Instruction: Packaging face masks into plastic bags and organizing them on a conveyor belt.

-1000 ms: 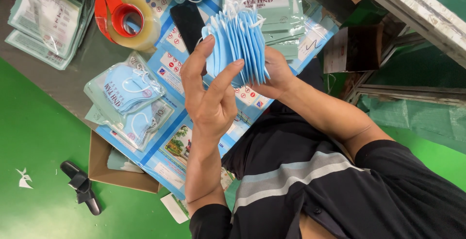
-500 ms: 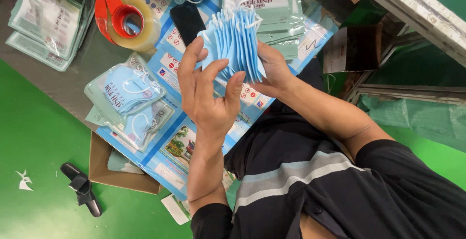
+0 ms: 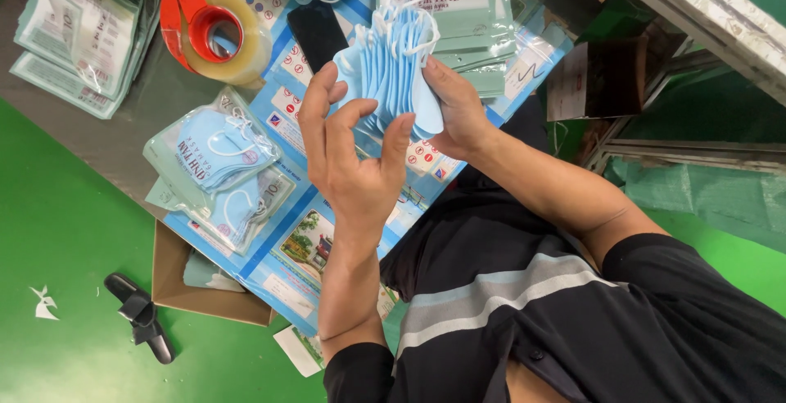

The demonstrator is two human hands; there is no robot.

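Stack of face masks [image 3: 391, 59]: soft matt blue non-woven cloth, white elastic loops. Packed masks [image 3: 214, 156]: clear glossy plastic bags, crinkled, catching light. Flat pouches [image 3: 70, 31]: pale green printed film, slight sheen. Tape roll [image 3: 233, 39]: shiny translucent plastic tape on glossy red plastic dispenser. Phone [image 3: 318, 33]: smooth black glass. Poster sheet [image 3: 286, 247]: glossy printed paper. Box [image 3: 196, 288]: matt brown cardboard. Floor [image 3: 65, 231]: smooth green, semi-gloss. Sandal [image 3: 141, 315]: matt black rubber. Shirt [image 3: 573, 321]: dark knit cloth, grey stripe.

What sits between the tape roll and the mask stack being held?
A black phone lies flat between the tape roll and the mask stack, as the head view shows.
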